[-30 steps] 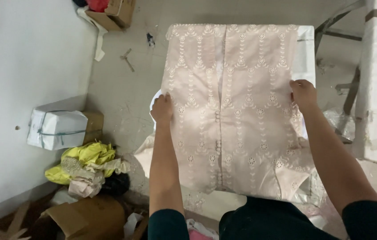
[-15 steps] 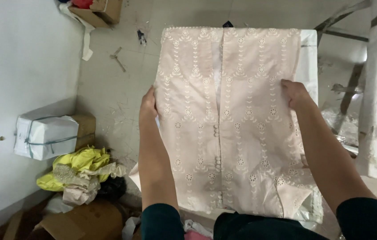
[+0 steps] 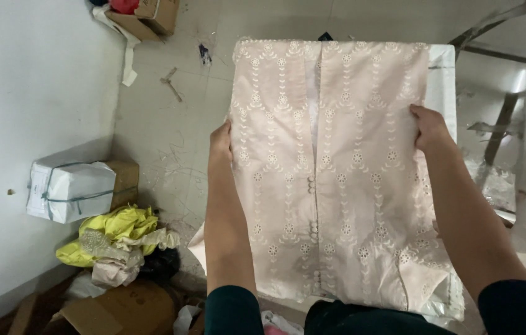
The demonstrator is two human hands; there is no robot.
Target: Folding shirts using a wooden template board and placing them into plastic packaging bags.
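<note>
Left hand [image 3: 221, 141] and right hand [image 3: 429, 127] clamped on garment [image 3: 331, 174] side edges, over white board [image 3: 443, 80]. Best kept taut, edges level, button line centred.

Matt embroidered cloth garment [image 3: 331, 167], prob. cotton; glossy plastic wrap [image 3: 443, 80]; rough concrete floor [image 3: 170, 136].

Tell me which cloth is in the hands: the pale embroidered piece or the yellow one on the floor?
The pale pink embroidered garment, gripped at its side edges by the left hand and right hand. The yellow cloth lies untouched in the floor pile.
</note>
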